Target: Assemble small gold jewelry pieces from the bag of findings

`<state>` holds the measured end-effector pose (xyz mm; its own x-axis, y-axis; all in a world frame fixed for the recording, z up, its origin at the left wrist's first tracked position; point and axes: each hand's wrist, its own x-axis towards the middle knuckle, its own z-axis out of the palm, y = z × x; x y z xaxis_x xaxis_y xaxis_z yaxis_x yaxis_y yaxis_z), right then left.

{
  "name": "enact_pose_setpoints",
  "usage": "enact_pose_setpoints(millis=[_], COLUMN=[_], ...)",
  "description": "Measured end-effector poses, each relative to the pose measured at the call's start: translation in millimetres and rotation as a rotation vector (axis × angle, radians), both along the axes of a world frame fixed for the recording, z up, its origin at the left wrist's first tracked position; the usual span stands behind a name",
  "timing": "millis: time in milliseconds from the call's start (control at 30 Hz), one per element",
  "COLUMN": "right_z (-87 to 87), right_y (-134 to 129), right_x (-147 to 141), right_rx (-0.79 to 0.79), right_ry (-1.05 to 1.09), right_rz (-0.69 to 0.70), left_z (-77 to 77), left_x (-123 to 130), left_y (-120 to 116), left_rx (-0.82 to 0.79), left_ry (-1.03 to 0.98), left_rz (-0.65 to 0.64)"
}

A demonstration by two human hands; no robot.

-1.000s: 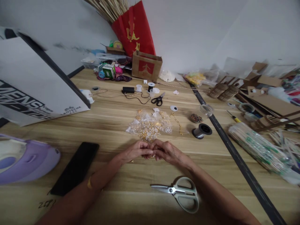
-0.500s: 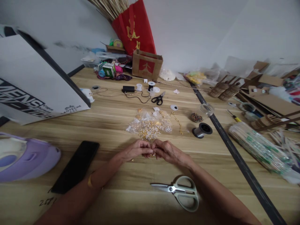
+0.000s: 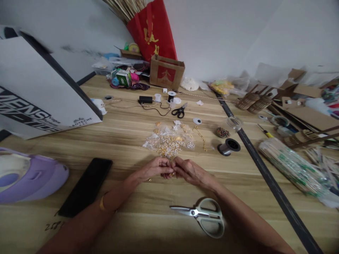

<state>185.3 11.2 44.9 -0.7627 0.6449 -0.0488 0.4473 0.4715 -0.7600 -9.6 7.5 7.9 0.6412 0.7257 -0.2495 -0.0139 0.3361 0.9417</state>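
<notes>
The small gold-coloured piece (image 3: 172,174) is mostly hidden—only bright metallic glints show, so its full shape cannot be told. It lies at the meeting point of the two hands, just under the fingertips, above the wood-grain table (image 3: 137,225). The left hand (image 3: 156,167) comes in from 8 o'clock and the right hand (image 3: 191,171) from 4 o'clock; the fingers of each are drawn together, clamped on the piece. At 12 o'clock sits a heap of gold and silver-toned findings (image 3: 168,146) among clear bags; a gold chain (image 3: 200,137) lies at 1, a wire spool (image 3: 228,147) at 2. Open pale-handled scissors (image 3: 209,216) rest between 4 and 5, a black phone (image 3: 86,187) near 9. Toward 10, a white box (image 3: 45,84) reads "MENS" and "LAOYECHE"—its other large line is unclear. Handwriting (image 3: 53,226) at 8 begins "258". Near 12, the red bag (image 3: 153,35) bears gold characters.
</notes>
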Motion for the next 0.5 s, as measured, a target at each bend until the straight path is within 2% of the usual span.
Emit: enact_pose_setpoints(millis=[500], right_z=[-0.9], right_y=[-1.1], right_x=[0.1], right_rx=[0.017], right_ry=[0.005], right_rz=[0.006], left_z=[-1.1], left_x=[1.2], left_y=[-0.6], left_rx=[-0.016], left_ry=[0.018], left_rz=[0.037])
